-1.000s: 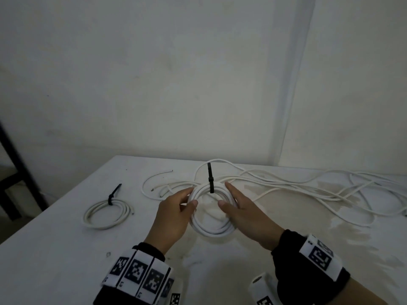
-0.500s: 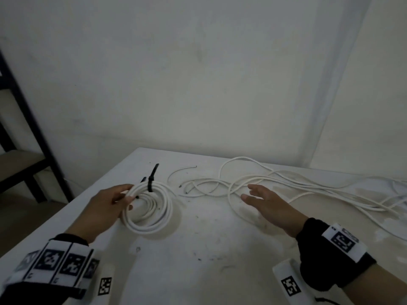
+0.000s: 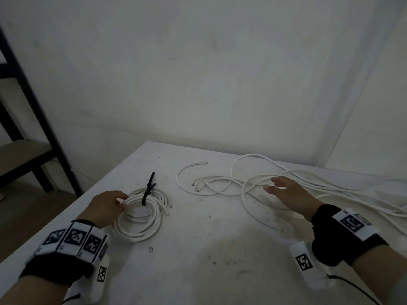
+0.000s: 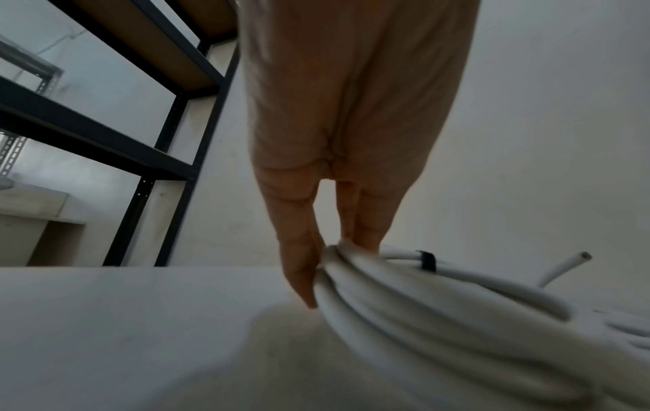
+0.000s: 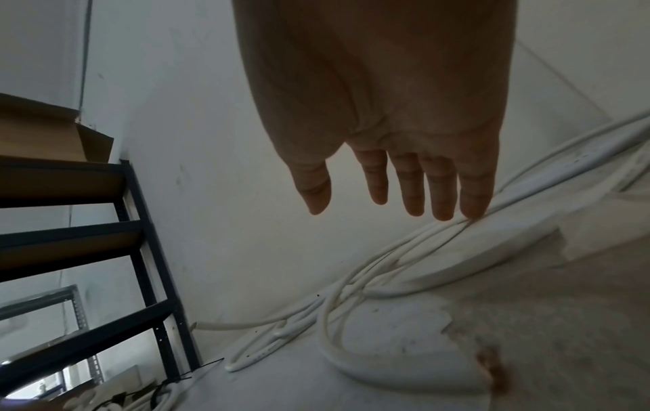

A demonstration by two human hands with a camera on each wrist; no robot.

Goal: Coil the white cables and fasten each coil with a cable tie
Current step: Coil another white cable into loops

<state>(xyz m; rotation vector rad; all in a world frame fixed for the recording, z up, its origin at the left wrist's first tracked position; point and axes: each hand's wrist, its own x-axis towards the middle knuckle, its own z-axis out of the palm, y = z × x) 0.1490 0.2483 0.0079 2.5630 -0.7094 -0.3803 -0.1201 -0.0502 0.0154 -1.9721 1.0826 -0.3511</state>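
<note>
two coils lie stacked on the bench (image 3: 198, 249): left hand (image 3: 105, 206) pinches the tied coil (image 3: 141, 216) by its rim, black cable tie (image 3: 146, 193) up; right hand (image 3: 288, 194) hovers spread over loose white cables (image 3: 253, 186).

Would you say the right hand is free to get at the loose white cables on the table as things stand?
Probably yes. The right hand is open, holds nothing and hovers just over the loose white cables, with nothing between them. The left hand is away at the tied coil.
</note>
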